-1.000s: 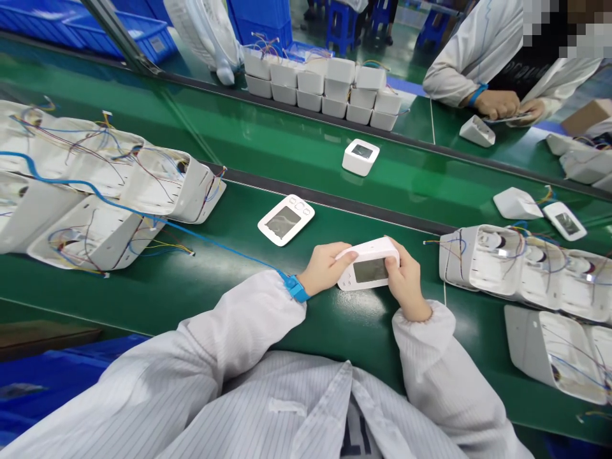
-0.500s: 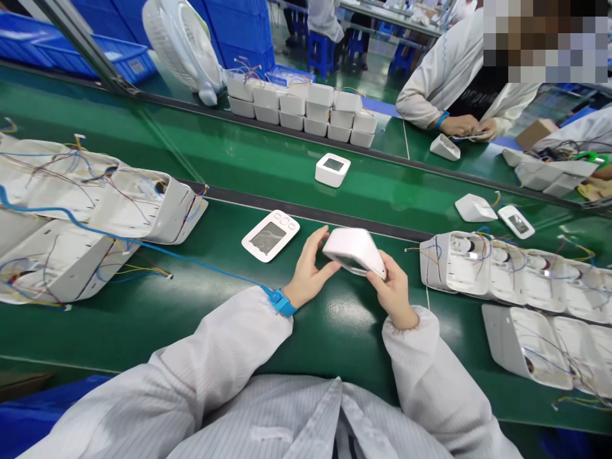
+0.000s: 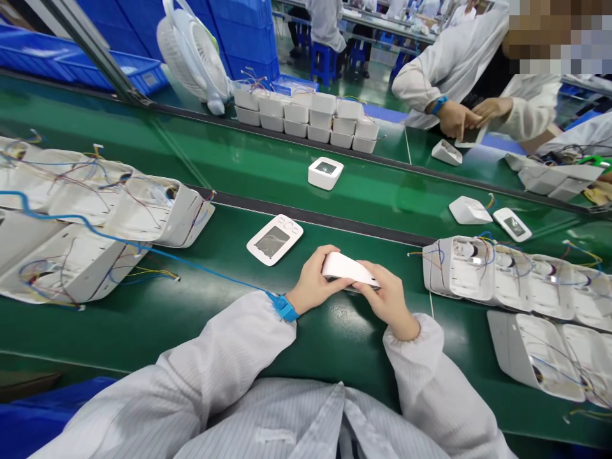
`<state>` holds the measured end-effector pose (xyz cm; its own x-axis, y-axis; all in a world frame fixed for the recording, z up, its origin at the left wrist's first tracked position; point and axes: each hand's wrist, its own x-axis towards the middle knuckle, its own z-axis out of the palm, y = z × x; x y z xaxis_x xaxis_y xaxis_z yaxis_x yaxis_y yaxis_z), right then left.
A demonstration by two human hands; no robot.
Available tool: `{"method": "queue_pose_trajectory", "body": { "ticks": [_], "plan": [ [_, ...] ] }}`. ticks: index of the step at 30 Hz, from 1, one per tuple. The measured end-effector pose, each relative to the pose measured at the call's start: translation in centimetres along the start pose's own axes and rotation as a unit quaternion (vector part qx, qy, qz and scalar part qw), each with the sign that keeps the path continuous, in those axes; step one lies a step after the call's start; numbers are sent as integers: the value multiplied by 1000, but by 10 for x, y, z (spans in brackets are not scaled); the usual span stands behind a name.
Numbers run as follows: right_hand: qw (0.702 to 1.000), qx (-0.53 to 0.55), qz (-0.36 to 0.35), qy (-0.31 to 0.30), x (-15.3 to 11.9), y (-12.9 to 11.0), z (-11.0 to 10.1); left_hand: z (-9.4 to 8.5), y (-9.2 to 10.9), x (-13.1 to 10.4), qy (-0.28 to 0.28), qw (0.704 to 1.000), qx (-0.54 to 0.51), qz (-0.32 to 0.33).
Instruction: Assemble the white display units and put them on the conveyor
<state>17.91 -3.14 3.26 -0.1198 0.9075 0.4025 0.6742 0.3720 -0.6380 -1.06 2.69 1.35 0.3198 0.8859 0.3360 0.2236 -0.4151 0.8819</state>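
Note:
Between my two hands is a white plastic device housing (image 3: 350,268), tilted so that one side faces up; its underside is hidden. My left hand (image 3: 319,280) is closed on its left end, with the thumb along the lower edge. On the right end, my right hand (image 3: 386,294) grips it with fingers over the top and thumb below. A blue wrist strap (image 3: 285,308) with a blue cord circles my left wrist. Left of my hands, a white front panel (image 3: 275,240) with a dark screen window and round buttons lies flat on the green bench (image 3: 224,344).
Open white housings with loose wires stand in rows at the left (image 3: 157,210) and right (image 3: 478,268). On the green belt (image 3: 268,172) ahead sits an assembled white device (image 3: 325,173). Stacked housings (image 3: 306,118) and a fan (image 3: 194,57) stand beyond. A co-worker's hands (image 3: 471,118) are across the belt.
My left hand has closed onto the housing, and the housing has turned and come slightly lower. The assembled device on the belt has shifted slightly left. The co-worker's hands have moved.

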Motion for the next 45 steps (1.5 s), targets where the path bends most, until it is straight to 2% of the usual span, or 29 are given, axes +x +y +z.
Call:
{"method": "queue_pose_trajectory", "body": {
  "ticks": [3,5,8,11,13,15,19,22,26,32,45],
  "plan": [
    [999,-33,3,-28,6,11,-5,4,-6,0,-10,1000,-3,-10],
    [997,-69,29,-25,6,23,-10,7,-10,0,-22,1000,-8,2],
    [980,-106,171,-5,2,45,-16,11,-13,1,-32,999,-9,17],
    [950,-20,302,74,2,66,-15,12,-13,3,-41,999,4,23],
    [930,68,334,139,9,74,-8,12,-11,4,-45,998,19,30],
    [920,121,327,177,21,78,3,11,-9,4,-53,997,33,35],
    [932,141,259,211,41,79,27,11,-8,2,-71,996,47,41],
    [953,127,201,191,42,76,35,11,-11,3,-83,994,56,51],
    [973,94,156,144,36,66,34,10,-13,5,-105,991,67,54],
    [981,70,132,120,32,53,30,10,-15,6,-139,985,89,55],
    [984,54,133,108,30,52,32,9,-14,5,-167,971,157,66]
  ]
}}
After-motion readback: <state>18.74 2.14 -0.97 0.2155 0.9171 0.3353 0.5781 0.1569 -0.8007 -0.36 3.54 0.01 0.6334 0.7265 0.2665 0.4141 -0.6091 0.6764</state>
